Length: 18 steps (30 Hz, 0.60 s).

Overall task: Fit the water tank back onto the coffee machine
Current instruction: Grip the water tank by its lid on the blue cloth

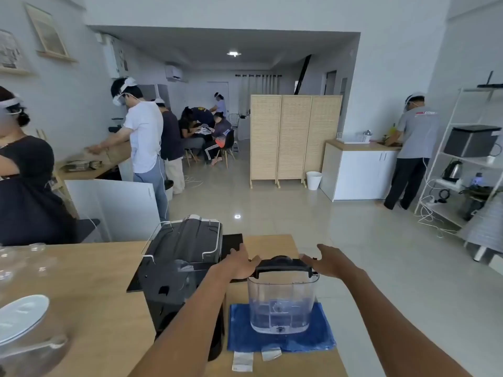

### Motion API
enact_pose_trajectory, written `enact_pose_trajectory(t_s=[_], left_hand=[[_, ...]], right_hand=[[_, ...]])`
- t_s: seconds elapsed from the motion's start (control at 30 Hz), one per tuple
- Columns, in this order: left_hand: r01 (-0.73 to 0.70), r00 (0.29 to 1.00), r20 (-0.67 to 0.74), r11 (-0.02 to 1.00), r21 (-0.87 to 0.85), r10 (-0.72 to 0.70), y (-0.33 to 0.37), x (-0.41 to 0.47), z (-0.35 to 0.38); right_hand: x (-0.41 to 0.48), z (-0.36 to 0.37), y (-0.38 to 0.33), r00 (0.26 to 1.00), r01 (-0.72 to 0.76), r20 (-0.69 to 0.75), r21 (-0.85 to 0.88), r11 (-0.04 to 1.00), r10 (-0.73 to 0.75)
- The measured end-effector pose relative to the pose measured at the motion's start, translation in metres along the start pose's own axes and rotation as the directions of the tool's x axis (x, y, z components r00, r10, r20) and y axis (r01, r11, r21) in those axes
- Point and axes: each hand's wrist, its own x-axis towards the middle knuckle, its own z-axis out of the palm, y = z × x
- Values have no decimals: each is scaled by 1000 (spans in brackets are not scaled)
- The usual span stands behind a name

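Tank (281, 300) stands upright on a blue cloth (280, 341), between my two hands and just beside the coffee machine (179, 270), not yet fitted. Left hand (239, 263) lies at the left end of the tank's black lid (284, 266), fingers spread, thumb touching the lid edge; I judge it open, resting rather than clamped. Right hand (328, 263) sits at the lid's right end, fingers extended and apart, also open; whether the palm touches the lid I cannot tell. So nothing is gripped yet. Risks as I read them: contact is only at the lid, so a lift from there could pull the lid off and leave the body behind, or let the tank swing and tip. Water appears to fill the lower part of the clear body, so any tilt toward my left could slosh it onto the machine. The cloth beneath may drag or bunch if the tank is slid instead of lifted. The machine's docking side faces away from my left palm; a blind approach could miss the seat. A plate (21, 317) and glassware lie far to my left, clear of the path.
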Motion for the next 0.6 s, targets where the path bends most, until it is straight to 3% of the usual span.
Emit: enact_pose_trajectory(t_s=[0.27,0.6], left_hand=[[18,1000,-3,996,-93,-18,6,14,14],[4,998,-57,989,-147,-13,-6,32,19]], right_hand=[[8,13,9,998,-24,67,33,999,21],[9,28,17,999,20,40,227,974,-30]])
